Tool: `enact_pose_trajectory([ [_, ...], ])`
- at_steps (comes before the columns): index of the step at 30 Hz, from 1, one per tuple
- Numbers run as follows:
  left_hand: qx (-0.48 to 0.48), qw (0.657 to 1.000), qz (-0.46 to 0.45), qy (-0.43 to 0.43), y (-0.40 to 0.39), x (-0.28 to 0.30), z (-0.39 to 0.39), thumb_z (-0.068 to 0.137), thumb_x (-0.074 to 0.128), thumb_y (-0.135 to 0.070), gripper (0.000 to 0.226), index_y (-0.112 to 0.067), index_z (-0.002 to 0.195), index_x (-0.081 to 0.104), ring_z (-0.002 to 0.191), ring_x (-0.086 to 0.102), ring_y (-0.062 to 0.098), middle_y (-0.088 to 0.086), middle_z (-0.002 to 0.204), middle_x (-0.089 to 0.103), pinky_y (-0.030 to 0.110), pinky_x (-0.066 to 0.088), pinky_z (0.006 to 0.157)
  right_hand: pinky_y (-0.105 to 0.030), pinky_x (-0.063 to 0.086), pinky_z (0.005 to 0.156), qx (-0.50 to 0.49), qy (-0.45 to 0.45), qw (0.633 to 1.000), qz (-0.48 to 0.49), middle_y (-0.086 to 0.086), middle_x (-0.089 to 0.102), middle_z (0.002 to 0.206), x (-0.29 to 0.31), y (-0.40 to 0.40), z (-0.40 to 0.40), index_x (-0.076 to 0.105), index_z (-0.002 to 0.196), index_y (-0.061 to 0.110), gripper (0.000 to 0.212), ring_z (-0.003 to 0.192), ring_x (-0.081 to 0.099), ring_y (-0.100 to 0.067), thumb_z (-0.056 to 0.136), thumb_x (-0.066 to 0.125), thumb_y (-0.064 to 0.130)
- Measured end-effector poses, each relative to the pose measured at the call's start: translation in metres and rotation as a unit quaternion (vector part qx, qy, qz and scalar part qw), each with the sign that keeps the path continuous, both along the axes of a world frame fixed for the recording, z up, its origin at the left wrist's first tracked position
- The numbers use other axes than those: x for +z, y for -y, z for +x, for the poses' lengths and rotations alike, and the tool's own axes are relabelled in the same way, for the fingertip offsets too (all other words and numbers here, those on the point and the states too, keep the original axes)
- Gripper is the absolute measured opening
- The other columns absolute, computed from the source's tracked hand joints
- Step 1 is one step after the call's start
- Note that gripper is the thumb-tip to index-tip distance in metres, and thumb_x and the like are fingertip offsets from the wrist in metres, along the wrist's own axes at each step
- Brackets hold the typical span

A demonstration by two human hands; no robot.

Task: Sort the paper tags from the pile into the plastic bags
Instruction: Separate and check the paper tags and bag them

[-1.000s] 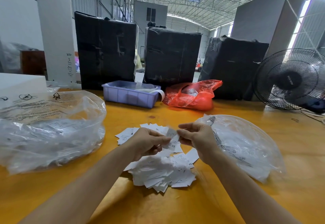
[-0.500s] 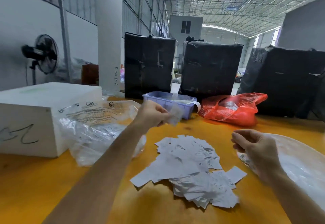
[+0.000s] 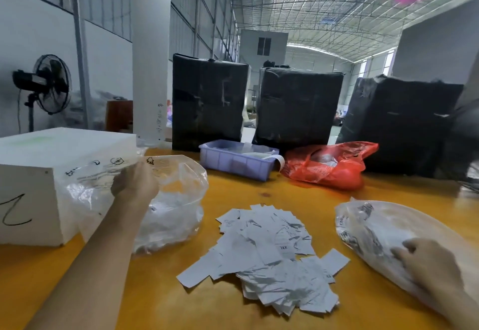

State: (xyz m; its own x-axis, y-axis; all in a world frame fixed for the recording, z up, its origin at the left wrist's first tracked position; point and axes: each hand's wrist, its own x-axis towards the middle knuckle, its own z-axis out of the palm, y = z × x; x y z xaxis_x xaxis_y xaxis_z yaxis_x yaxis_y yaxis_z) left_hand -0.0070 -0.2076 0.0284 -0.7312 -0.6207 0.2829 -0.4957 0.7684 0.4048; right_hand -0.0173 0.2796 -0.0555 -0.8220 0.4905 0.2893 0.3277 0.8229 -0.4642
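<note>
A person's left hand (image 3: 134,183) reaches into the clear plastic bag (image 3: 178,200) at the bench's (image 3: 246,192) left edge, its grip hidden from view. The right hand (image 3: 427,262), fingers relaxed, rests on another bag (image 3: 368,226) at the right edge. The pile of paper tags (image 3: 269,254) lies mid-bench between them.

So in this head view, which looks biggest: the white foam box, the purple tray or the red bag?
1. White foam box, though it sits nearest the camera, which inflates it.
2 and 3. Red bag and purple tray: too alike to rank surely.
</note>
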Motion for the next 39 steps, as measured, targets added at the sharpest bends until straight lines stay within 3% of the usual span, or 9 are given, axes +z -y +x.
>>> enact_pose_trajectory([
  [4,-0.026,0.999,-0.023,-0.030,-0.009,0.001,-0.022,0.085,0.066,-0.023,0.033,-0.001,0.110,0.059,0.083,0.055,0.033,0.016,0.091,0.055,0.036,0.045,0.068,-0.031,0.046,0.067,0.023,-0.077,0.996,-0.041,-0.009,0.071,0.083,0.007,0.007,0.009,0.075,0.076,0.010,0.011,0.081,0.062,-0.031,0.083,0.069,0.016],
  [7,-0.124,0.992,-0.037,-0.004,-0.031,0.003,-0.045,0.086,0.063,-0.024,0.033,-0.002,0.110,0.060,0.091,0.058,0.037,0.021,0.099,0.058,0.046,0.051,0.084,-0.034,0.042,0.062,0.006,-0.114,0.991,-0.065,-0.014,0.063,0.067,0.006,0.002,0.007,0.062,0.056,0.010,0.030,0.073,0.060,-0.033,0.086,0.059,0.008],
  [15,-0.235,0.936,-0.143,-0.218,-0.127,0.012,0.000,0.077,0.072,-0.013,0.034,0.002,0.107,0.064,0.091,0.055,0.045,0.026,0.100,0.058,0.049,0.047,0.072,-0.033,0.043,0.066,-0.008,-0.346,0.932,-0.112,-0.018,0.069,0.083,0.015,0.007,0.009,0.067,0.082,0.000,0.013,0.080,0.062,-0.035,0.086,0.066,0.012],
  [18,-0.368,0.904,-0.056,-0.211,-0.159,0.007,0.012,0.081,0.071,-0.015,0.034,-0.002,0.113,0.065,0.099,0.059,0.033,0.018,0.111,0.064,0.040,0.049,0.084,-0.029,0.049,0.054,0.095,-0.372,0.870,-0.309,-0.013,0.069,0.075,0.031,0.027,0.014,0.060,0.083,0.005,0.012,0.063,0.066,-0.024,0.091,0.061,0.014],
  [22,-0.515,0.833,0.175,-0.101,-0.190,-0.006,0.024,0.082,0.069,-0.034,0.037,-0.016,0.115,0.062,0.086,0.062,0.005,-0.003,0.106,0.067,0.013,0.047,0.068,-0.020,0.047,0.044,0.255,-0.241,0.754,-0.555,-0.007,0.068,0.063,0.051,0.079,0.022,0.060,0.084,0.001,0.016,0.047,0.058,-0.011,0.094,0.055,0.014],
  [25,-0.541,0.742,0.396,-0.002,-0.197,-0.013,0.025,0.062,0.075,-0.044,0.065,-0.024,0.119,0.051,0.087,0.069,0.010,-0.001,0.103,0.069,0.020,0.054,0.069,-0.017,0.044,0.043,0.341,-0.100,0.708,-0.610,-0.004,0.062,0.056,0.055,0.118,0.030,0.057,0.080,0.002,0.018,0.043,0.053,-0.009,0.092,0.057,0.016],
  [28,-0.510,0.710,0.485,0.006,-0.194,-0.017,0.022,0.064,0.076,-0.036,0.057,-0.017,0.114,0.057,0.084,0.071,0.014,0.004,0.099,0.072,0.021,0.054,0.067,-0.015,0.042,0.039,0.366,-0.040,0.679,-0.635,-0.004,0.057,0.052,0.053,0.141,0.037,0.057,0.077,0.003,0.018,0.039,0.051,-0.008,0.091,0.058,0.014],
  [32,-0.431,0.719,0.544,-0.037,-0.189,-0.025,0.015,0.083,0.068,-0.021,0.021,-0.002,0.092,0.071,0.066,0.067,0.011,0.010,0.084,0.073,0.018,0.051,0.059,-0.015,0.042,0.039,0.360,-0.007,0.689,-0.629,-0.009,0.063,0.056,0.049,0.148,0.039,0.058,0.083,0.001,0.025,0.040,0.053,-0.010,0.094,0.054,0.023],
  [39,-0.405,0.759,0.509,-0.031,-0.179,-0.033,0.010,0.074,0.077,-0.023,0.020,-0.003,0.074,0.074,0.049,0.060,0.003,0.005,0.070,0.074,0.013,0.047,0.048,-0.026,0.052,0.069,0.378,0.043,0.792,-0.477,0.001,0.073,0.095,0.042,0.134,0.033,0.066,0.105,0.016,0.061,0.082,0.070,-0.014,0.069,0.054,0.065],
])
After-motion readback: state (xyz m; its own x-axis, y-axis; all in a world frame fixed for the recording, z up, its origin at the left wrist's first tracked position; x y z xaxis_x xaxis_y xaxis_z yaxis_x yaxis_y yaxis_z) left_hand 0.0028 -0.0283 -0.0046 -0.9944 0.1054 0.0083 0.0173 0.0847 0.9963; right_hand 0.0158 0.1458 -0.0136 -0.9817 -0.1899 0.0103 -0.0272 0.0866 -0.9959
